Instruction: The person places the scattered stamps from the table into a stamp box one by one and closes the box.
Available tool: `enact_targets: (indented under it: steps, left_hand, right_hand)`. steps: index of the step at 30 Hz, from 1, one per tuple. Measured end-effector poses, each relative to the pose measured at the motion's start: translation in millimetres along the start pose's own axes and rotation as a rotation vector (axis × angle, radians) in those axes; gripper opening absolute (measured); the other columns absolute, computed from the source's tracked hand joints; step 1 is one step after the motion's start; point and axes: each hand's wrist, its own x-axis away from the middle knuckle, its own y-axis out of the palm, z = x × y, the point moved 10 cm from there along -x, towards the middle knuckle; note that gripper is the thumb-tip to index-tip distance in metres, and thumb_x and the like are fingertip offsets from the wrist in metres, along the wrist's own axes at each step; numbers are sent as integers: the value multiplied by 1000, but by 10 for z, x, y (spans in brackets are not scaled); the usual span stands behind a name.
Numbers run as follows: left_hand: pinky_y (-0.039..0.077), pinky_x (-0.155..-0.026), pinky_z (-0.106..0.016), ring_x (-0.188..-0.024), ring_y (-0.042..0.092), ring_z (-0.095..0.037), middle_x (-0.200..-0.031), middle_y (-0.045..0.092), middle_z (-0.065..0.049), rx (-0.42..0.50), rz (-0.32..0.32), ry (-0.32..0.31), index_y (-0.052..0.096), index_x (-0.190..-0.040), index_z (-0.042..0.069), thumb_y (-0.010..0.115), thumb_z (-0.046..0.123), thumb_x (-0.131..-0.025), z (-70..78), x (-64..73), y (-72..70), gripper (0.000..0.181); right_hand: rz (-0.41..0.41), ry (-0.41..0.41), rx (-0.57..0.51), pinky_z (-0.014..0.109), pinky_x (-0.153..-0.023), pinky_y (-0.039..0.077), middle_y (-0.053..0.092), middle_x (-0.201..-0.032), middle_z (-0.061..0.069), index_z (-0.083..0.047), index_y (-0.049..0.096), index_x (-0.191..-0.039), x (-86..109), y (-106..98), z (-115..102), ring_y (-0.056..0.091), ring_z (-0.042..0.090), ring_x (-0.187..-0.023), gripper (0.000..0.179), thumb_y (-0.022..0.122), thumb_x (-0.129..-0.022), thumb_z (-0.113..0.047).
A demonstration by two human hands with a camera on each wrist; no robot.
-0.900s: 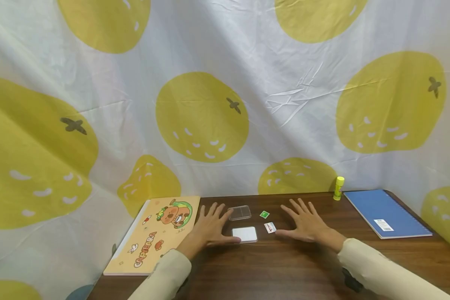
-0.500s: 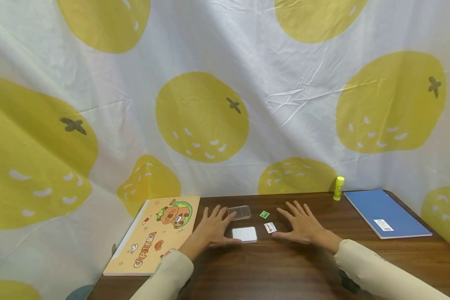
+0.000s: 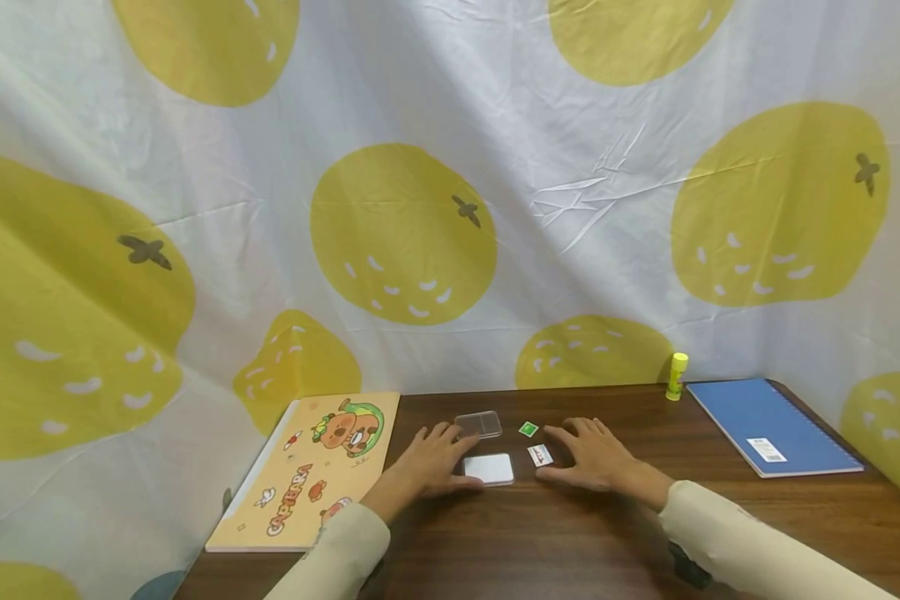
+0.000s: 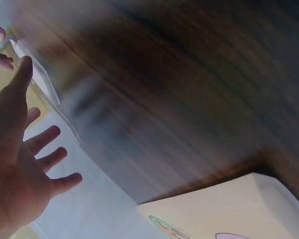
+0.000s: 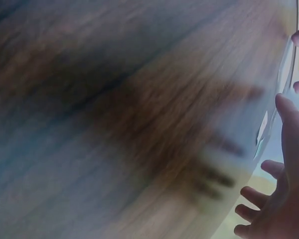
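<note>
My left hand (image 3: 433, 460) hovers over the wooden table with its fingers spread, holding nothing. Its thumb overlaps the near left edge of a flat white rectangle in a clear case (image 3: 489, 469) in the head view; I cannot tell if they touch. Beyond its fingertips lies a clear, flat plastic piece (image 3: 480, 424), like a case or lid. My right hand (image 3: 594, 455) also hangs over the table, fingers apart and grasping nothing. Between the hands lie a small green square (image 3: 528, 429) and a small white square with a printed picture (image 3: 540, 455), close to the right thumb.
A capybara-print book (image 3: 300, 475) lies at the left. On the right is a blue spiral notebook (image 3: 772, 429), with a yellow glue stick (image 3: 677, 377) upright near the back edge. Behind the table (image 3: 525, 542) hangs a fruit-patterned curtain (image 3: 510, 275).
Both hands have lowered, and the fingers now point less upward. The right hand has shifted left, and the left hand slightly right. The things on the table stay where they were.
</note>
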Motion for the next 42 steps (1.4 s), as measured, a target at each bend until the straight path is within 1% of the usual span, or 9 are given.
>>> enact_targets:
  steps: [5,11,16,21,25,31,34,38,42]
  left_hand:
    - [51,-99,-53,-132,53,-29,-139,60,-6,52,-9,3,57,-149,22,67,65,-92,15,4,7,72]
    - [52,-94,-50,-126,56,-26,-136,62,-5,120,-19,-5,64,-143,23,71,61,-91,2,-6,50,64]
    - [53,-92,-48,-122,58,-26,-133,64,-5,181,-2,3,69,-137,21,74,56,-91,-6,-16,42,59]
    - [53,-94,-47,-120,58,-26,-131,64,-6,247,4,-3,71,-133,19,76,49,-92,-22,-24,37,51]
    - [53,-95,-47,-121,58,-26,-130,65,-5,289,-4,-19,73,-132,18,78,47,-91,-44,-29,50,50]
    - [51,-98,-48,-121,57,-24,-128,65,-3,335,-20,-35,74,-130,17,79,48,-90,-62,-28,62,51]
    - [51,-99,-45,-120,57,-22,-127,65,-2,347,-30,-38,74,-130,16,79,47,-91,-65,-29,68,50]
    - [50,-101,-42,-119,57,-20,-127,64,-1,361,-44,-45,74,-130,16,79,45,-91,-78,-24,91,50]
    - [50,-101,-41,-119,57,-20,-127,64,-1,366,-49,-39,73,-131,15,80,44,-90,-87,-9,100,51]
  right_hand:
    - [-19,-5,-5,60,-102,45,61,-119,18,-9,60,-144,-10,25,-51,60,42,-112,82,69,-87,-67]
    - [-27,4,-22,54,-85,54,60,-115,15,-8,64,-139,-32,54,-82,61,33,-103,75,72,-88,-63]
    - [-22,11,-45,46,-76,55,60,-112,12,-5,67,-136,-55,82,-100,60,29,-100,68,77,-89,-54]
    - [8,-8,-56,35,-67,50,62,-108,11,-3,72,-126,-88,70,-141,57,22,-91,53,81,-89,-40]
    - [11,-20,-73,34,-67,49,63,-105,10,-5,76,-119,-111,68,-170,56,19,-88,41,82,-90,-32]
    - [-4,-48,-113,36,-71,51,63,-101,8,-6,77,-117,-133,61,-206,57,19,-87,31,81,-90,-22]
    - [-11,-69,-131,36,-72,51,63,-99,7,-7,78,-116,-138,51,-219,56,18,-86,27,80,-91,-18]
    - [-39,-86,-165,35,-71,50,62,-97,7,-7,78,-116,-145,54,-234,54,16,-84,25,79,-91,-14]
    - [-60,-101,-215,32,-69,49,63,-95,9,-3,75,-118,-157,59,-245,53,17,-82,29,79,-91,-14]
